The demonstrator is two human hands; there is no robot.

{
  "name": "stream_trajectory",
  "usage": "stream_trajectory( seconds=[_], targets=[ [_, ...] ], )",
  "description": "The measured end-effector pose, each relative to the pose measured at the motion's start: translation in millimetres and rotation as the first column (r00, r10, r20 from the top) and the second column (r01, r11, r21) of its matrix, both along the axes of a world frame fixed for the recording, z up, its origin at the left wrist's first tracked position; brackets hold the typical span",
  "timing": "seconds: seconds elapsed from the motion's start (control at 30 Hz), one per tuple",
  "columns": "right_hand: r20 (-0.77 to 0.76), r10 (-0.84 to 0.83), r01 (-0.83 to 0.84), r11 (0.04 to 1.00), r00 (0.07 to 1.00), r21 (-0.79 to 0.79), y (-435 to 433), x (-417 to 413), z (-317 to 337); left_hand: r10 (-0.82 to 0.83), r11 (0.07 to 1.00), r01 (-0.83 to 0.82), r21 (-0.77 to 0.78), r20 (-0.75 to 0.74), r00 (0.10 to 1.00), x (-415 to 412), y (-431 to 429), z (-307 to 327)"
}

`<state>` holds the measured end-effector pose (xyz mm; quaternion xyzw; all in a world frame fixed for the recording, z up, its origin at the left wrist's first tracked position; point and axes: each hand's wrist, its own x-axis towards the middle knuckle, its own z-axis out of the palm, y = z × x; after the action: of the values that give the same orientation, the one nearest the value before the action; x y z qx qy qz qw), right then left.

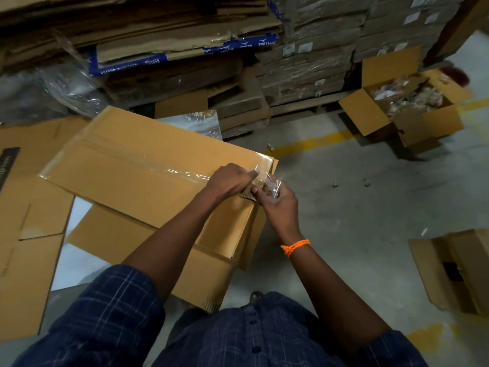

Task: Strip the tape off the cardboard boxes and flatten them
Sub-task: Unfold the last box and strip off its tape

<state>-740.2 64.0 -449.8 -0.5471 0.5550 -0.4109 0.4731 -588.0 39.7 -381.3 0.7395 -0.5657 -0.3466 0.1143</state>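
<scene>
Checked navy shirt (111,321) fills the lower edge, which cuts it off. Smooth tan cardboard box (137,176), rectangular, lies on the floor directly ahead, long axis running left to right. Glossy clear tape (185,174) follows that axis. At the box's right edge the left hand (230,178) pinches the lifted tape end; the right hand (277,205) grips a crumpled wad (272,189), fingertips partly hidden.

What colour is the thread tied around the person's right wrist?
Orange; the wrist thread shows clearly in the head view.

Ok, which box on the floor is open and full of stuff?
The far-right box beyond the yellow line: flaps up, scraps inside. The near box, whose tape the left hand and right hand grip, is closed.
</scene>
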Motion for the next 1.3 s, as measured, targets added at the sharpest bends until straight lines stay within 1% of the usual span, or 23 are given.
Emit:
stream_trajectory(
  seconds=[0.07,0.1,0.17,0.2,0.23,0.33,0.4,0.43,0.47,0.5,0.53,0.6,0.63,0.67,0.73,0.83,0.9,1.0,1.1,1.17,1.2,1.23,1.3],
  targets=[
    [-0.134,-0.004,-0.016,0.989,0.991,-0.146,-4.6,-9.3,4.3,0.028,0.994,-0.03,-0.109,-0.018,0.999,3.2,8.8,-9.5],
    [-0.169,0.026,-0.058,0.98,0.985,-0.188,-7.5,-16.3,8.6,0.035,0.989,-0.04,-0.142,-0.033,0.999,5.0,12.7,-12.7],
    [-0.224,0.177,-0.231,0.941,0.958,-0.246,-17.3,-29.0,18.7,0.022,0.984,-0.03,-0.178,-0.048,0.999,10.0,18.3,-19.4],
    [-0.253,0.27,-0.334,0.907,0.929,-0.257,-23.2,-33.4,25.1,0.01,0.981,-0.02,-0.192,-0.057,0.998,11.5,21.1,-21.8],
    [-0.284,0.343,-0.414,0.875,0.895,-0.25,-30.1,-35.6,29.6,-0.003,0.977,-0.013,-0.214,-0.076,0.997,13.4,23.8,-25.0],
    [-0.39,0.496,-0.587,0.794,0.776,-0.159,-50.0,-31.9,44.3,-0.076,0.956,0.029,-0.293,-0.15,0.986,20.0,34.6,-30.5],
    [-0.491,0.535,-0.671,0.727,0.687,-0.145,-57.8,-24.9,49.6,-0.129,0.948,0.071,-0.311,-0.17,0.977,28.4,39.1,-32.4],
    [-0.528,0.54,-0.695,0.704,0.656,-0.144,-59.3,-21.5,50.3,-0.135,0.947,0.076,-0.311,-0.172,0.976,32.5,39.7,-33.0],
    [-0.539,0.538,-0.701,0.698,0.648,-0.146,-59.4,-17.7,50.0,-0.126,0.946,0.069,-0.318,-0.165,0.978,35.6,39.9,-33.8],
    [-0.527,0.526,-0.682,0.716,0.667,-0.148,-57.9,-13.8,47.5,-0.111,0.942,0.055,-0.331,-0.152,0.982,36.7,39.9,-34.8],
    [-0.494,0.501,-0.636,0.757,0.711,-0.147,-54.7,-9.8,43.7,-0.087,0.938,0.036,-0.344,-0.136,0.987,35.7,39.6,-36.4],
    [-0.365,0.402,-0.469,0.875,0.84,-0.116,-43.7,-2.5,35.3,-0.015,0.941,-0.027,-0.337,-0.122,0.992,28.8,38.9,-36.3],
    [-0.301,0.344,-0.385,0.919,0.889,-0.088,-36.3,0.8,32.1,0.031,0.947,-0.072,-0.314,-0.134,0.99,24.9,37.9,-34.7],
    [-0.267,0.296,-0.325,0.943,0.917,-0.068,-28.9,3.6,30.4,0.078,0.953,-0.123,-0.278,-0.168,0.983,21.7,35.7,-32.8],
    [-0.292,0.236,-0.269,0.96,0.927,-0.076,-16.1,9.4,28.3,0.15,0.963,-0.201,-0.177,-0.266,0.952,17.1,28.4,-29.4],
    [-0.286,0.093,-0.128,0.986,0.954,-0.106,-5.6,15.3,24.7,0.198,0.972,-0.23,-0.036,-0.396,0.896,11.3,21.0,-21.8],
    [-0.234,0.003,-0.032,0.992,0.972,-0.124,-0.4,16.4,23.2,0.22,0.971,-0.238,0.009,-0.414,0.883,8.5,20.1,-18.4],
    [-0.142,-0.038,0.023,0.994,0.989,-0.107,6.5,14.4,20.1,0.236,0.97,-0.243,0.033,-0.386,0.892,2.1,21.3,-18.0],
    [-0.026,-0.073,0.072,0.997,0.997,-0.03,7.5,8.2,9.8,0.258,0.963,-0.271,0.011,-0.347,0.902,-6.8,21.3,-18.2],
    [0.12,-0.156,0.147,0.985,0.98,0.086,9.0,3.5,2.1,0.302,0.943,-0.332,-0.017,-0.37,0.878,-6.7,20.4,-15.3],
    [0.157,-0.196,0.174,0.974,0.968,0.146,10.3,1.3,1.0,0.319,0.935,-0.354,-0.018,-0.391,0.863,-3.7,19.3,-14.1],
    [0.162,-0.208,0.176,0.965,0.965,0.194,11.3,1.6,-0.8,0.326,0.932,-0.362,-0.009,-0.412,0.851,0.9,19.7,-12.4],
    [0.195,-0.167,0.106,0.952,0.967,0.288,10.0,5.7,-3.8,0.334,0.93,-0.368,0.018,-0.46,0.822,8.4,22.1,-8.5]
  ],
)
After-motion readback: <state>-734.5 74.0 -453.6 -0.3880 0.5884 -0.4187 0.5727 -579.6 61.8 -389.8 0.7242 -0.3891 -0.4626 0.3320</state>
